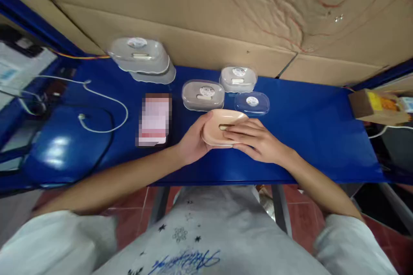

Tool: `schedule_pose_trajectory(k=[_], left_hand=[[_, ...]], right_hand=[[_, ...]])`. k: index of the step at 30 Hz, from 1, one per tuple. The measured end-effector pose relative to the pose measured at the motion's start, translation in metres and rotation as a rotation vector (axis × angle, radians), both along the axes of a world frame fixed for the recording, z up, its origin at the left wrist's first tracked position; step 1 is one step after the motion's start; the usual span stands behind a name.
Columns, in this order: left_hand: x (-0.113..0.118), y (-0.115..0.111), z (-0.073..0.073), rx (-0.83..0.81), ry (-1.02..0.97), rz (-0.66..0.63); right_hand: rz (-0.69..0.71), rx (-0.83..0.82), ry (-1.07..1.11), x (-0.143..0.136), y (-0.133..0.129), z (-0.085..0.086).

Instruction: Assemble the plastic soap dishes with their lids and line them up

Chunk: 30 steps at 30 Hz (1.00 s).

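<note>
Left hand [194, 142] fingers grip the peach dish [214, 129]; right hand's [260, 141] fingers pinch what's probably its small pale insert [222, 127]. Lidded container [204, 96] at 11 o'clock.

Left hand [195, 141] grips peach oval dish [214, 128]; right hand [263, 141] fingers on its slot. Near blue table's [306, 137] far edge: lidded containers [203, 95], clear lid [252, 103]. Phone [155, 119] left of left hand.
</note>
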<state>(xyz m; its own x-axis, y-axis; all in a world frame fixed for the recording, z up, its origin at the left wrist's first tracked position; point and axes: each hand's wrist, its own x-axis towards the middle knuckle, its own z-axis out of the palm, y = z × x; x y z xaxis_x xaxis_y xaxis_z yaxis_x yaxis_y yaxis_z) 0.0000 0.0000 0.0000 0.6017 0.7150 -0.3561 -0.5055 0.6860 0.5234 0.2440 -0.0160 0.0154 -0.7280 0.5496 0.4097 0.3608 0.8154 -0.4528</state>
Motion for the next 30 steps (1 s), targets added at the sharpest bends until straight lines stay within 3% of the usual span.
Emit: schedule_pose_trajectory(k=[6,12,17,20,25,30], left_hand=[[-0.009,-0.002,-0.010,0.000,-0.018,0.037],[-0.010,-0.005,-0.005,0.057,-0.074,-0.005],[-0.012,-0.009,-0.007,-0.037,0.089,0.044],[-0.011,-0.008,-0.010,-0.037,0.127,0.044],[-0.008,-0.004,-0.013,-0.020,0.075,0.036],[-0.009,-0.002,-0.013,0.012,0.002,-0.029]], right_hand=[[-0.003,0.097,0.076,-0.012,0.004,-0.031],[-0.029,0.090,0.091,-0.006,0.004,-0.033],[-0.504,0.088,-0.102,0.035,0.034,-0.041],[-0.586,0.063,-0.303,0.050,0.047,-0.049],[-0.634,0.102,-0.307,0.042,0.043,-0.042],[-0.548,0.041,0.027,0.018,0.018,-0.028]])
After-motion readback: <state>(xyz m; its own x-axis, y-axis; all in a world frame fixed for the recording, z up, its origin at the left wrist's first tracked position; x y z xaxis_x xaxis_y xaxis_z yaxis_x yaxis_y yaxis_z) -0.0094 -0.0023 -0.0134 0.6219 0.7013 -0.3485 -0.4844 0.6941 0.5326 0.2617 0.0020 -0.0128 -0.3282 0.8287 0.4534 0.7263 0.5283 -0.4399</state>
